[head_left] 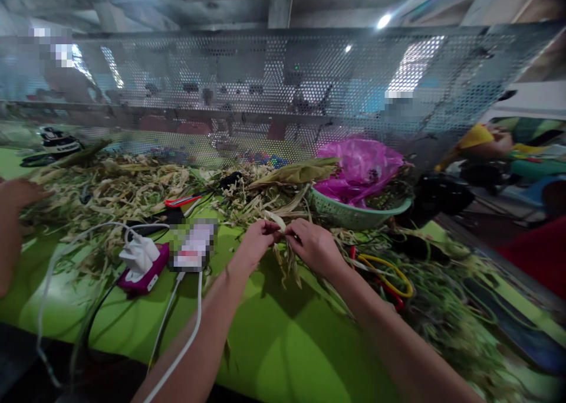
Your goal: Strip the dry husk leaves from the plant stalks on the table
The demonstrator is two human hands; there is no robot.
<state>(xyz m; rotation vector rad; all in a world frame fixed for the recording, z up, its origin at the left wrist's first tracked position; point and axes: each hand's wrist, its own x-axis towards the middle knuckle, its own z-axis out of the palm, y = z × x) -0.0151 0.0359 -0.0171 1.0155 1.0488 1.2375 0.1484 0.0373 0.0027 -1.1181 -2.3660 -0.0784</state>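
Over the green tabletop [283, 350], my left hand [259, 241] and my right hand [313, 243] meet with their fingertips nearly touching. Both pinch a strip of dried corn husk [277, 220], its pale end pointing up between them. Thin dry strands [288, 267] hang beneath the fingers. Just beyond my hands lies a heap of dry husk strips [234, 196] with a longer folded husk [300, 173] on top. My fingertips partly hide the gripped part of the strip.
A green basket [358, 215] holds a pink plastic bag [360, 164]. To the left are a phone [194, 246], a purple power block [148, 270] with white chargers, cables and a red cutter [183, 200]. Another person's hand [20, 193] is far left. A perforated metal panel [247, 90] stands behind.
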